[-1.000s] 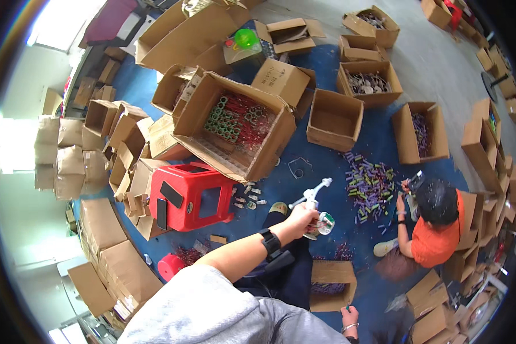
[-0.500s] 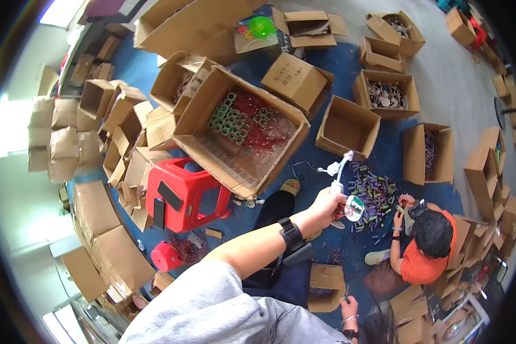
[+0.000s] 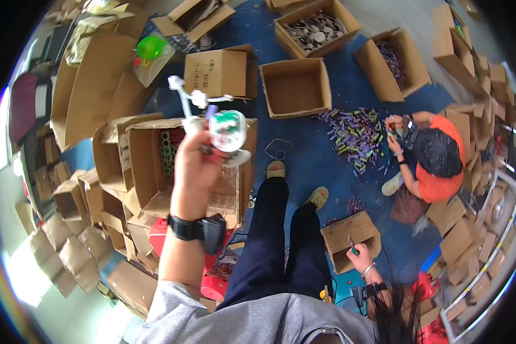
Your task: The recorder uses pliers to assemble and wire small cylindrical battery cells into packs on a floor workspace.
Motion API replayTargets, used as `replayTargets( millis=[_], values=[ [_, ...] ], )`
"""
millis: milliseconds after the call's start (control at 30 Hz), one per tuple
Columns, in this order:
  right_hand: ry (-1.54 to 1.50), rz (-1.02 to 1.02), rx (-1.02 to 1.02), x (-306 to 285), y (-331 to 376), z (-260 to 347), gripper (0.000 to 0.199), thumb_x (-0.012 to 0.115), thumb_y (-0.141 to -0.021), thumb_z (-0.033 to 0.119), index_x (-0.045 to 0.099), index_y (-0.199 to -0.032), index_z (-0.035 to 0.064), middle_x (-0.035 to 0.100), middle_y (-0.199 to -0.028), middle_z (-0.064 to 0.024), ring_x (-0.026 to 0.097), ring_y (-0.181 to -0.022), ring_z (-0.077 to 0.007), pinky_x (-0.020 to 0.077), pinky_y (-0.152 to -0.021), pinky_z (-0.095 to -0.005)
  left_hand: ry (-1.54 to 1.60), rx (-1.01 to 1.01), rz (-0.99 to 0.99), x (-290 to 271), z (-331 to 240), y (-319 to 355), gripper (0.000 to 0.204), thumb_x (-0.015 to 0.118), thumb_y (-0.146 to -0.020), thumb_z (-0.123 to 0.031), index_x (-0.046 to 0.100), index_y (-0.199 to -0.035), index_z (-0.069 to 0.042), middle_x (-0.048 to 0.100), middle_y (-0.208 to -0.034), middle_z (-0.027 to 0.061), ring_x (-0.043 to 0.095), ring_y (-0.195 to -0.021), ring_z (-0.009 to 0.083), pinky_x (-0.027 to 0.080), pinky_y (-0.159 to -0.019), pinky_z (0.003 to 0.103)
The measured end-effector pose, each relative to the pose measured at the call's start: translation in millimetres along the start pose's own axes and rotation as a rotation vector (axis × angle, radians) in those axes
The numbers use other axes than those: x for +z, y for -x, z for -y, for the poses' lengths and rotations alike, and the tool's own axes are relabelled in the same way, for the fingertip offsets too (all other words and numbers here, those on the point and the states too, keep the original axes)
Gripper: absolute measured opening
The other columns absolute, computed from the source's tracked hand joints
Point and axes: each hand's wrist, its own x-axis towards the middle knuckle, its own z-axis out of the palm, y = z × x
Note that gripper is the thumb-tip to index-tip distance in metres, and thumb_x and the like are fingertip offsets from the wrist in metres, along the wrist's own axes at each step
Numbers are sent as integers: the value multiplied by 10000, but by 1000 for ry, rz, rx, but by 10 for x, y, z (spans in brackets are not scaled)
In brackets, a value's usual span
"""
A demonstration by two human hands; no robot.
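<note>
Cardboard filled the nine o'clock side: a heap of small flattened and empty cartons (image 3: pixel 69 229), too many and too overlapped to count, stacked right up to the picture's rim. Beside them stood one big open carton (image 3: pixel 155 172) with rolled tubes inside, and under its lower edge one red plastic stool (image 3: pixel 166 235) showed only in part.

Raised in front of that carton was the left hand (image 3: pixel 196 166), a black wristwatch (image 3: pixel 198 228) on its wrist, fingers clamped around one white plastic toy (image 3: pixel 221 129) with a green round body and thin white arms sticking out toward eleven o'clock. The toy was held up in the air, over the big carton's right wall, touching nothing but the hand. The right hand was not in view.

Toward twelve o'clock lay one closed brown box (image 3: pixel 218 71) and one empty open box (image 3: pixel 295 86), with two more open boxes (image 3: pixel 315 26) of small parts beyond. Bare blue floor (image 3: pixel 304 155) ran between the empty box and the person's two dark trouser legs (image 3: pixel 281 241).

At three o'clock a seated co-worker in an orange shirt (image 3: pixel 436 172) had both hands together at a scattered pile of small purple and green pieces (image 3: pixel 355 135). At five o'clock another person's hand (image 3: pixel 361 261) rested at one small open carton (image 3: pixel 350 238).
</note>
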Motion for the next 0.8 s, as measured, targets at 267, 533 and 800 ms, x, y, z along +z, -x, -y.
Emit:
replayTargets(
  millis=[267, 533, 800],
  values=[
    [-55, -21, 121, 38, 85, 24, 177, 634, -666, 156, 520, -673, 21, 501, -707, -120, 509, -685, -261, 407, -610, -339, -7, 66, 185, 410, -601, -657, 177, 462, -726, 39, 453, -902, 23, 537, -798, 120, 495, -608, 145, 410, -437, 206],
    [-66, 2, 312, 145, 177, -17, 275, 639, -670, 257, 535, -718, 7, 515, -772, -172, 511, -741, -323, 414, -657, -378, 201, -152, 423, 919, -201, -778, 184, 429, -738, 20, 456, -917, 47, 547, -875, 175, 509, -664, 200, 442, -502, 258],
    [-69, 25, 319, 257, 137, -29, 285, 639, -661, 279, 556, -740, 17, 527, -763, -173, 524, -749, -324, 419, -669, -375, 178, -210, 310, 1274, -78, -1512, 164, 443, -734, 33, 474, -891, 64, 543, -809, 151, 507, -641, 198, 441, -519, 261]
  ],
)
